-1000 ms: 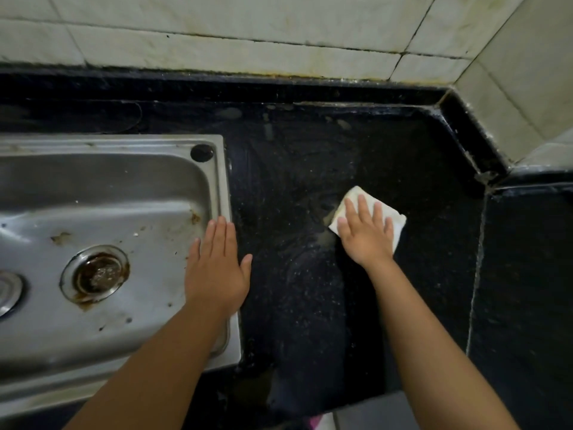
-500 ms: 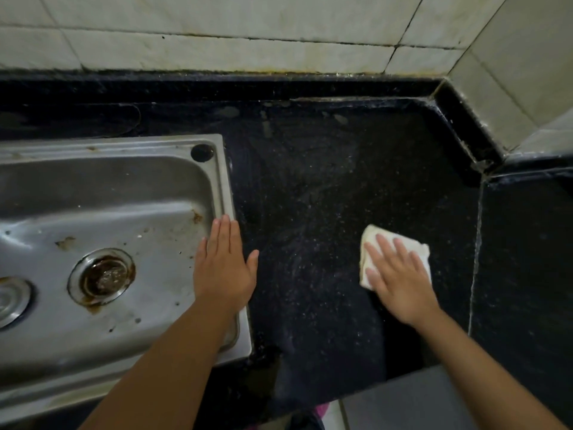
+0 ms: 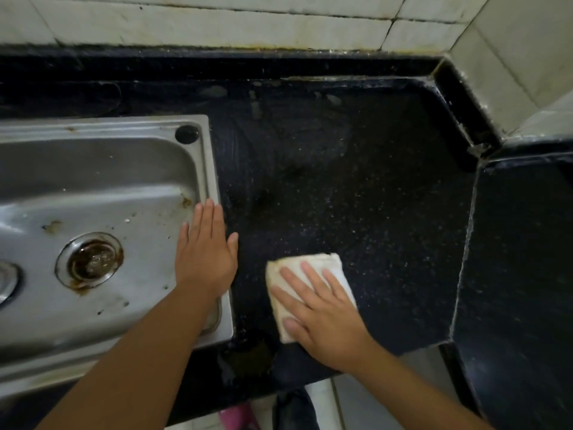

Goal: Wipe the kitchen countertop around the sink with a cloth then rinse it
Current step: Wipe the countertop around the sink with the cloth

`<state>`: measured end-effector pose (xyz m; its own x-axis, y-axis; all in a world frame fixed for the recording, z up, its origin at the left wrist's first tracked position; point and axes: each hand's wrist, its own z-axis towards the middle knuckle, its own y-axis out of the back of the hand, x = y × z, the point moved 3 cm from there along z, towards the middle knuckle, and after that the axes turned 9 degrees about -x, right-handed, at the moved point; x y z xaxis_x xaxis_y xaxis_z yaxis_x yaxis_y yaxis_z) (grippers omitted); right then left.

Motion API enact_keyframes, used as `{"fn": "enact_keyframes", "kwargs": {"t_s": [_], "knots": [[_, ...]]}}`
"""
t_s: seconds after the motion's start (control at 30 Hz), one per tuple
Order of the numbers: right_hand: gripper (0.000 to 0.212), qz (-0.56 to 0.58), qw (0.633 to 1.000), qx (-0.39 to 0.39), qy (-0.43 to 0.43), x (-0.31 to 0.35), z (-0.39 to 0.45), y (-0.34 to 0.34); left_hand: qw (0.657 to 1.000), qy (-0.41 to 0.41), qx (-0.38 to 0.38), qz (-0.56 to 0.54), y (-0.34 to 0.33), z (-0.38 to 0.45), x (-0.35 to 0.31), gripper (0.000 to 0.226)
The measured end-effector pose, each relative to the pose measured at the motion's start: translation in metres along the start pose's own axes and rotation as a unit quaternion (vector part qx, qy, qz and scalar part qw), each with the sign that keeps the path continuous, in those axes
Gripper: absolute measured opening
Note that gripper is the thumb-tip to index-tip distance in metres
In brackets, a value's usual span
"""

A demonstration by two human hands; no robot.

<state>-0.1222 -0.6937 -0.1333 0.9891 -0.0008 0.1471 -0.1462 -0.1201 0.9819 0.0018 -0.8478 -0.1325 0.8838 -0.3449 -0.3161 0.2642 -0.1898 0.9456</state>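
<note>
At the far left a steel sink (image 3: 102,321) is set into a black speckled countertop (image 3: 356,187), its basin marked with brown rust spots and dull stains. In the basin floor sits a round drain (image 3: 90,261) ringed with dark brown grime, and at the very left edge part of a second round metal fitting shows. A small dark round hole (image 3: 187,134) sits in the sink's back right corner. The left hand (image 3: 206,255) lies flat and open, palm down, on the sink's right rim, fingers together and pointing away from the person, thumb spread out to the right over the edge of the counter; it holds nothing. Just to its right, with a strip of bare counter between them, a folded white cloth (image 3: 313,265) lies on the countertop near the front edge. The right hand (image 3: 322,315) is pressed palm down on top of it, fingers spread and pointing up and to the left, covering the cloth's near right part, so that the cloth shows beyond the fingertips, along the thumb side and a little at the right; the hand is open and flat on it rather than closed around it. A brownish smear marks the counter's front edge below the cloth. Further right the counter meets a raised black ledge (image 3: 521,274), and pale, stained tiles (image 3: 217,26) run along the back and the right corner.
</note>
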Motion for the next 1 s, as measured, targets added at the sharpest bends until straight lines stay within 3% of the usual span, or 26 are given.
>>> {"fn": "enact_keyframes", "kwargs": {"t_s": [0.07,0.13,0.23,0.3,0.43,0.5,0.57,0.67,0.73,0.87,1.0], "knots": [[0.049,-0.046,0.999,0.001,-0.017,-0.039,-0.031,0.003,1.000,0.000,0.000,0.004,0.000,0.000,0.000,0.057],[0.054,-0.077,0.993,-0.004,-0.094,-0.086,-0.025,0.018,1.000,0.002,0.000,0.006,0.000,-0.001,-0.001,0.057],[0.054,-0.027,0.963,-0.021,-0.266,-0.138,0.034,0.036,1.000,0.005,-0.003,0.009,-0.001,0.000,-0.001,0.057],[0.052,0.011,0.953,0.003,-0.302,-0.134,0.085,0.038,1.000,0.004,-0.005,0.012,-0.001,0.000,0.000,0.056],[0.052,0.008,0.986,-0.020,-0.168,-0.058,0.138,0.023,1.000,0.003,-0.016,0.006,-0.002,0.002,0.001,0.056],[0.048,-0.027,0.992,-0.088,-0.083,-0.022,0.123,0.010,1.000,0.008,-0.016,-0.001,-0.001,0.001,0.001,0.055],[0.047,-0.024,0.996,-0.080,-0.024,0.002,0.087,0.003,1.000,0.010,-0.013,0.003,0.000,0.000,0.001,0.055],[0.049,-0.034,0.997,-0.028,0.057,-0.004,0.020,-0.008,1.000,0.016,-0.009,0.000,0.000,-0.001,0.000,0.054],[0.049,-0.058,0.994,-0.046,0.076,-0.031,-0.002,-0.005,1.000,0.012,-0.010,-0.007,0.000,-0.002,-0.002,0.054],[0.050,-0.059,0.997,-0.025,0.038,-0.049,0.031,0.007,0.998,0.016,-0.050,-0.019,0.001,-0.002,0.000,0.077],[0.051,-0.071,0.981,-0.037,0.176,-0.026,0.065,0.003,0.996,0.026,-0.077,-0.041,0.002,-0.004,0.003,0.086]]}}
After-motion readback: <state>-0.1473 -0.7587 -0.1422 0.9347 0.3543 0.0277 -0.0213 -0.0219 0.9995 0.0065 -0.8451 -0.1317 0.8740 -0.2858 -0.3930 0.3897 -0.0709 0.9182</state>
